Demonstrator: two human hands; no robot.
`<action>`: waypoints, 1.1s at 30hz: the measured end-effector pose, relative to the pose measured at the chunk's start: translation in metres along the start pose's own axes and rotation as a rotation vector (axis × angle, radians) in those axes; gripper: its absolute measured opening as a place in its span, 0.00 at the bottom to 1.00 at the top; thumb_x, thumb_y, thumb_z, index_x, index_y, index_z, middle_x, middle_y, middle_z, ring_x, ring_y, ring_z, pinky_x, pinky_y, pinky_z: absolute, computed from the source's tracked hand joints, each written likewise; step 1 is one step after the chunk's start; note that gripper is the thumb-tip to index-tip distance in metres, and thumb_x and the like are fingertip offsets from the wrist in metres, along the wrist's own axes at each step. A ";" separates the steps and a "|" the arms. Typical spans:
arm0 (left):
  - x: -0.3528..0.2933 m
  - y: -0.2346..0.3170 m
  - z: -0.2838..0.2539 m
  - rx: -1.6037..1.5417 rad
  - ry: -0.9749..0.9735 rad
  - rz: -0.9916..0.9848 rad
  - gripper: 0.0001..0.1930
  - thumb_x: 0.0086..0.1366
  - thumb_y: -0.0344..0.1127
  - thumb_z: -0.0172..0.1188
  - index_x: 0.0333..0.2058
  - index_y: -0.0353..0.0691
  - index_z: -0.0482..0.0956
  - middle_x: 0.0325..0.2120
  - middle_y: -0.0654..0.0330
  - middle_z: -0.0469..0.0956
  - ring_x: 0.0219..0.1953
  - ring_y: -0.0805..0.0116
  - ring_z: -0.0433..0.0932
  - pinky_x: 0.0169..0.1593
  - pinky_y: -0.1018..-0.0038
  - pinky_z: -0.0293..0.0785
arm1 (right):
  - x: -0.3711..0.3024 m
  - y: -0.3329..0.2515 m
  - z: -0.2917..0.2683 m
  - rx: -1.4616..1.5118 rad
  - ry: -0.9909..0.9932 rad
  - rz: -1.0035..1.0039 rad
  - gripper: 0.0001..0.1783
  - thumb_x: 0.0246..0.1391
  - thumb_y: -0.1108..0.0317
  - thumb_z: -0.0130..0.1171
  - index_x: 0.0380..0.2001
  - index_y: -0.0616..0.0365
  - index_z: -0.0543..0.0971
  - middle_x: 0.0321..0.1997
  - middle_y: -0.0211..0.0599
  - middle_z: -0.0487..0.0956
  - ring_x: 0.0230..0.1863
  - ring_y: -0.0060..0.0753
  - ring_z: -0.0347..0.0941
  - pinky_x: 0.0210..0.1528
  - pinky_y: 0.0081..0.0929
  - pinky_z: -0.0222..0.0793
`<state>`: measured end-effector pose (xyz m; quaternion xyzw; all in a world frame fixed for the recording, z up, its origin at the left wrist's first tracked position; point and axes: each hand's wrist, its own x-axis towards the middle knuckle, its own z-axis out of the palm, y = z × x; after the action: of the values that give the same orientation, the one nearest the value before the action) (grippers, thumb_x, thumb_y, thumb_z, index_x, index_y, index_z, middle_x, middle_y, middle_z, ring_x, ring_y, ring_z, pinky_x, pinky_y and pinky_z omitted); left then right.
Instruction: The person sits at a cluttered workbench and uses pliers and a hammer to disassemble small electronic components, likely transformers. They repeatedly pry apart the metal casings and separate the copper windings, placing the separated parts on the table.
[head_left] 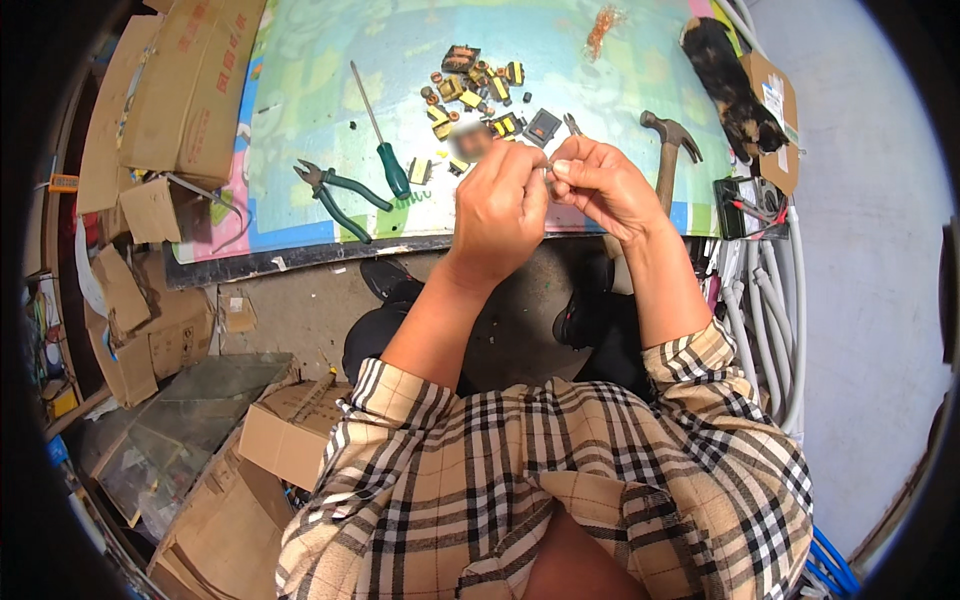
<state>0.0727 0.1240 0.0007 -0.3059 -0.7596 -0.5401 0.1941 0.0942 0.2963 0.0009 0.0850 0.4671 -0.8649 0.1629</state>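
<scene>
We see the right hand (612, 185) with thumb and forefinger pinched together on a small grey piece (549, 174), too small and covered for us to identify. The left hand (500, 205) meets it there, fingers curled in and back turned up; its fingertips are partly hidden, so we cannot tell whether it grips the piece too. The piece is between the two hands, above the near part of the bench (300, 90).

Just beyond the hands, we find a heap of small yellow-and-black components (480, 85) and, beside it, a dark square part (542, 126). To the left lie a green-handled screwdriver (393, 170) and, nearer the edge, green-handled pliers (335, 195). To the right we have a claw hammer (667, 150), partly behind the right forearm. Farther out sit a tangle of copper-coloured wire (602, 32) and, at the right edge, a dark, mottled cat (728, 80).
</scene>
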 end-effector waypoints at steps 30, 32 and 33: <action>-0.004 -0.004 0.009 -0.713 -0.017 -0.542 0.02 0.63 0.18 0.54 0.34 0.29 0.72 0.28 0.59 0.78 0.30 0.75 0.80 0.35 0.79 0.77 | -0.003 0.000 0.009 -0.335 0.094 -0.202 0.09 0.59 0.72 0.59 0.40 0.66 0.75 0.30 0.37 0.80 0.31 0.25 0.77 0.32 0.21 0.73; -0.004 -0.004 0.008 -0.744 -0.018 -0.565 0.02 0.63 0.18 0.54 0.34 0.29 0.72 0.28 0.58 0.78 0.30 0.75 0.80 0.36 0.79 0.77 | -0.003 -0.002 0.010 -0.335 0.106 -0.179 0.09 0.59 0.72 0.58 0.40 0.66 0.75 0.30 0.37 0.80 0.31 0.25 0.77 0.32 0.21 0.73; -0.004 -0.003 0.008 -0.761 -0.021 -0.573 0.02 0.63 0.18 0.54 0.34 0.29 0.72 0.28 0.58 0.79 0.30 0.75 0.80 0.36 0.79 0.77 | -0.004 -0.002 0.011 -0.343 0.114 -0.159 0.09 0.59 0.73 0.58 0.40 0.67 0.75 0.30 0.37 0.80 0.31 0.25 0.77 0.32 0.21 0.73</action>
<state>0.0738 0.1296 -0.0066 -0.1390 -0.5636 -0.8085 -0.0963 0.0970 0.2892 0.0099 0.0673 0.6215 -0.7765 0.0794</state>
